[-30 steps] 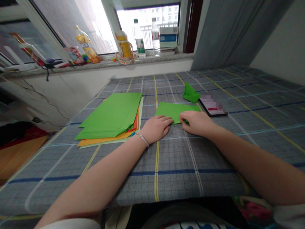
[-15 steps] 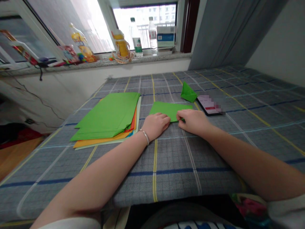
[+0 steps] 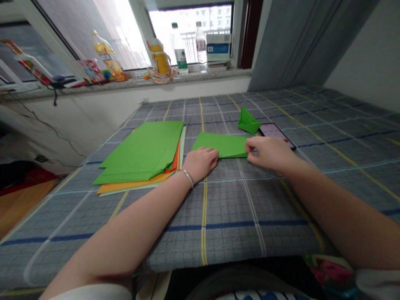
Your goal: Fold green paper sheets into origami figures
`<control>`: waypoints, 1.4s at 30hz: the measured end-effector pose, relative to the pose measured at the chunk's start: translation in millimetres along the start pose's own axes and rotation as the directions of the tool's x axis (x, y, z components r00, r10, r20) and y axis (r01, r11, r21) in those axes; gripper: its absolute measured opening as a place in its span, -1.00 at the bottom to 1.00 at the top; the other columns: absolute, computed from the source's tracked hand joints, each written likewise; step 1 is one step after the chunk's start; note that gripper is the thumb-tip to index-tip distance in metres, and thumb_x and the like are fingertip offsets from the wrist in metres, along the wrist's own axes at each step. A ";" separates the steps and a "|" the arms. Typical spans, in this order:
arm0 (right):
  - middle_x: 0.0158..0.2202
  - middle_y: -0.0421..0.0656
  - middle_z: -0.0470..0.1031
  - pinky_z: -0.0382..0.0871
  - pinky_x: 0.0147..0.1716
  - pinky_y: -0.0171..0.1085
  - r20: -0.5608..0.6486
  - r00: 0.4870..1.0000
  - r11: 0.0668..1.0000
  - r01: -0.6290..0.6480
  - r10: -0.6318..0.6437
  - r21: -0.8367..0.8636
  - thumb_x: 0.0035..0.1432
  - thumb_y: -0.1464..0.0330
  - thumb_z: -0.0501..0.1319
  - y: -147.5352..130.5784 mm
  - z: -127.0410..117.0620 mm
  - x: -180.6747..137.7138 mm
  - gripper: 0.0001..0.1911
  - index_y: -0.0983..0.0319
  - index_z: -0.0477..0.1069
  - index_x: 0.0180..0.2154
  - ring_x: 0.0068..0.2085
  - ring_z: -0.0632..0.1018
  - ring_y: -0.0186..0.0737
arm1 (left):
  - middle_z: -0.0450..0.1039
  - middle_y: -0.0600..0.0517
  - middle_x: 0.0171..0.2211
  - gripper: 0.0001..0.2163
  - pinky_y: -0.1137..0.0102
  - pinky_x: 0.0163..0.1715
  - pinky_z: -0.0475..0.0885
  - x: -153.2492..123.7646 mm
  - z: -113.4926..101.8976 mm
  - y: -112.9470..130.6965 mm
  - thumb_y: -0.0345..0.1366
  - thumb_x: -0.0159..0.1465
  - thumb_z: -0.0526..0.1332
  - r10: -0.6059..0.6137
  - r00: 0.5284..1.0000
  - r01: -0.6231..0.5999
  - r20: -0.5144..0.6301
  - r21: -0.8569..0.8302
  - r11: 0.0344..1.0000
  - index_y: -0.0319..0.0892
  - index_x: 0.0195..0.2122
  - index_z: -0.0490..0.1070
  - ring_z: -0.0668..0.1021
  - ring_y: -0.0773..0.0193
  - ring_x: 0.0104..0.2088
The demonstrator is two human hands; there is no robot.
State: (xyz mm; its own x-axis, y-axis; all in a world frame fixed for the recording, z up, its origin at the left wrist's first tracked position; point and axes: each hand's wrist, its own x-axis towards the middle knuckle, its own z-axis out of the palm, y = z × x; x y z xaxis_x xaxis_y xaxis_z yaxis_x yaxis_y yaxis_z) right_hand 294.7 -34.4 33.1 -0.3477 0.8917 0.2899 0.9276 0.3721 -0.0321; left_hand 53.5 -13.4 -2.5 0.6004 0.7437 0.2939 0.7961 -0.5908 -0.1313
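Observation:
A folded green paper sheet [image 3: 220, 146] lies flat on the checked cloth [image 3: 237, 221], in front of me. My left hand [image 3: 201, 163] rests on its near left part, palm down, with a silver bangle [image 3: 188, 178] on the wrist. My right hand [image 3: 268, 153] pinches the sheet's right end between thumb and fingers. Beyond that hand stands a small folded green paper piece [image 3: 249, 123], shaped like a boat or hat, which neither hand touches. To my left lies a stack of coloured paper [image 3: 140, 152], green on top, with orange and yellow sheets beneath.
A smartphone [image 3: 276, 132] lies beyond my right hand. The checked cloth stretches wide to the right. A window sill [image 3: 131, 83] at the far side holds plastic bottles [image 3: 179, 49] and a box [image 3: 218, 43]. A grey curtain [image 3: 296, 41] hangs at the right.
My right hand has slid right to the sheet's end, and my left hand has shifted slightly left. The green sheet now looks longer and flatter, and more of the phone shows.

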 end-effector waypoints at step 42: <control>-0.08 -0.02 0.52 0.34 -0.15 -0.18 0.247 0.918 0.948 0.282 -0.311 0.146 -0.04 0.43 0.20 3.9 8.9 -0.9 -0.61 0.21 0.44 -0.09 -0.10 0.53 -0.03 | 0.45 -0.23 -0.04 -0.71 0.09 -0.03 0.29 -6.8 5.9 -11.7 -0.34 0.39 -0.05 -0.119 0.991 0.115 0.055 0.073 0.991 -0.24 -0.06 0.44 0.42 -0.02 0.02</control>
State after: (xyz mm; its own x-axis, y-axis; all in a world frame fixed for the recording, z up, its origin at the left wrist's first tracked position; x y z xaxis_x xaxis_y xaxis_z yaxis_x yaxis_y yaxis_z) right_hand 297.4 -31.4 24.2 -0.6410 0.7665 0.0403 0.7618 0.6418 -0.0881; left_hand 40.5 -9.7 -8.6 0.5049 0.8247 0.2548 0.8631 -0.4773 -0.1653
